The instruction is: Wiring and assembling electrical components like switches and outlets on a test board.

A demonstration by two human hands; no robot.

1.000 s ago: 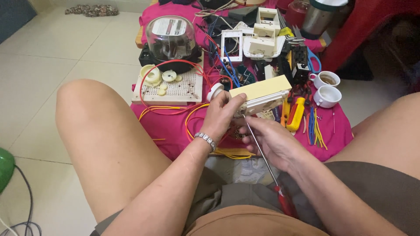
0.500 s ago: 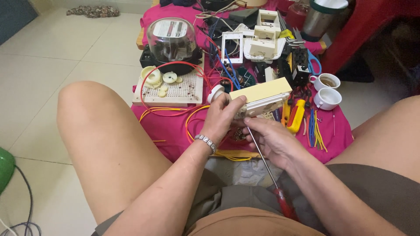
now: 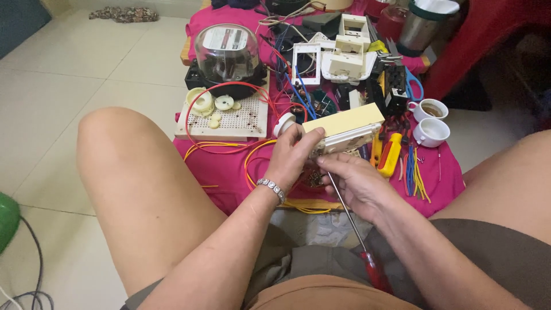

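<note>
Left hand [image 3: 293, 158] is clamped around the near end of a cream switch box [image 3: 344, 129], holding it just above the pink cloth [image 3: 221, 166] between the person's knees. Right hand [image 3: 359, 183] is closed too, fingers pinching at the underside of the box, with a red-handled screwdriver [image 3: 359, 235] slanting back under the palm toward the lap. Risk-wise, that loose shaft could easily slip or jab a leg if the right hand shifts, and the box could tip out of a one-handed grip. Just right of the hands, two white cups [image 3: 429, 120] sit on the cloth with dark liquid inside, close enough to get knocked. A clear-domed meter [image 3: 227, 54] stands farther back.
</note>
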